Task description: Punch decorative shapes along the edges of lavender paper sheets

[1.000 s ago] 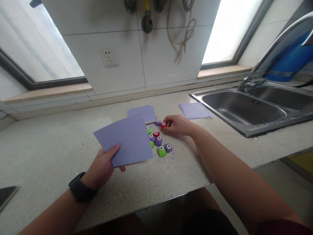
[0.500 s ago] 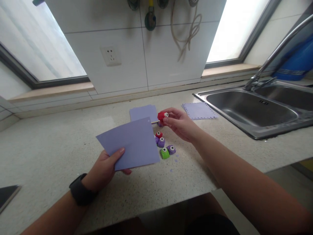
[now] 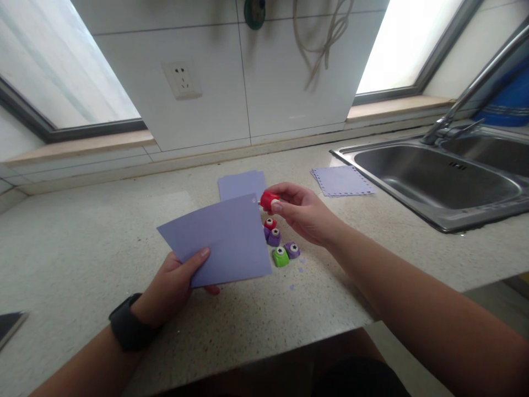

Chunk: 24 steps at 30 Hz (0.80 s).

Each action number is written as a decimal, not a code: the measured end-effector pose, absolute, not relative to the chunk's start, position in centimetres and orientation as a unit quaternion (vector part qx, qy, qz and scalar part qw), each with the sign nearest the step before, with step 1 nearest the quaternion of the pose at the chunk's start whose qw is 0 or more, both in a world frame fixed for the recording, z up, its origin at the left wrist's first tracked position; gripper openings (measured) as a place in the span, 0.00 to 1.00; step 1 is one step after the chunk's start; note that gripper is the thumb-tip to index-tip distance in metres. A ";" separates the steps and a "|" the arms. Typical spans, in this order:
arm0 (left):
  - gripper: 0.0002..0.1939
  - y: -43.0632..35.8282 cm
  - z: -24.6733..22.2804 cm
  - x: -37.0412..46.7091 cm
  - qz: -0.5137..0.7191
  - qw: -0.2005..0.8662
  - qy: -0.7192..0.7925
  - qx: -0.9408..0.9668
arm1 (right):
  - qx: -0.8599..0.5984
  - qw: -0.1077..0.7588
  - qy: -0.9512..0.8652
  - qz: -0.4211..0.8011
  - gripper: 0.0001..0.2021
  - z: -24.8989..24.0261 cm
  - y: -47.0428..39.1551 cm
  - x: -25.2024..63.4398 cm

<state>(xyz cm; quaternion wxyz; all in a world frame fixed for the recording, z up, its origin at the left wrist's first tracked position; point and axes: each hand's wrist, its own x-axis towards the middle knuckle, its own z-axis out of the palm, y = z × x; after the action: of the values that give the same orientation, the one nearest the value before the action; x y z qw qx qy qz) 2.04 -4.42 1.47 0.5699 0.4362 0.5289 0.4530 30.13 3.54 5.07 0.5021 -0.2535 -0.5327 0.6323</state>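
My left hand [image 3: 182, 278] grips a sheet of purple paper [image 3: 223, 237] by its lower left part, thumb on top and fingers beneath. The sheet is tilted above the counter, with a small mark at its upper right corner. Close by that corner, my right hand [image 3: 303, 212] pinches a red craft punch [image 3: 269, 201] between thumb and fingers; I cannot tell whether it touches the paper. Below the right hand stand another red punch [image 3: 270, 223], a purple punch [image 3: 274, 237], a green punch [image 3: 280, 257] and a second purple punch [image 3: 293, 250]. The sheet partly hides one more.
Behind the held sheet lies a stack of purple paper [image 3: 242, 184]. Sheets with punched edges [image 3: 341, 181] rest beside the steel sink [image 3: 433, 171]. Tiny paper bits [image 3: 301, 270] are scattered on the speckled counter [image 3: 103, 220]. A dark flat object [image 3: 10, 325] sits at the left edge.
My right hand has brought the red punch left, nearer the sheet's upper right corner, and turned it. The left hand still holds the sheet. The camera view has shifted slightly.
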 end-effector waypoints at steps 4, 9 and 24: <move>0.16 -4.4 1.2 1.8 0.451 0.560 0.534 0.445 | -0.261 0.495 -0.549 0.621 0.16 4.7 3.6 30.1; 0.15 -4.5 1.1 1.7 0.446 0.555 0.536 0.454 | -0.258 0.497 -0.559 0.611 0.16 4.5 3.7 30.1; 0.16 -4.7 1.0 1.8 0.456 0.526 0.549 0.463 | -0.242 0.512 -0.557 0.607 0.19 4.9 3.4 30.0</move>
<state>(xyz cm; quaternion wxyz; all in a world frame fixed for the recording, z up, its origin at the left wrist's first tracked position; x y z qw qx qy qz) 1.85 -4.71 1.01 0.5260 0.4631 0.5488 0.4557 29.99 3.36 4.86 0.5115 -0.2423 -0.5573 0.6075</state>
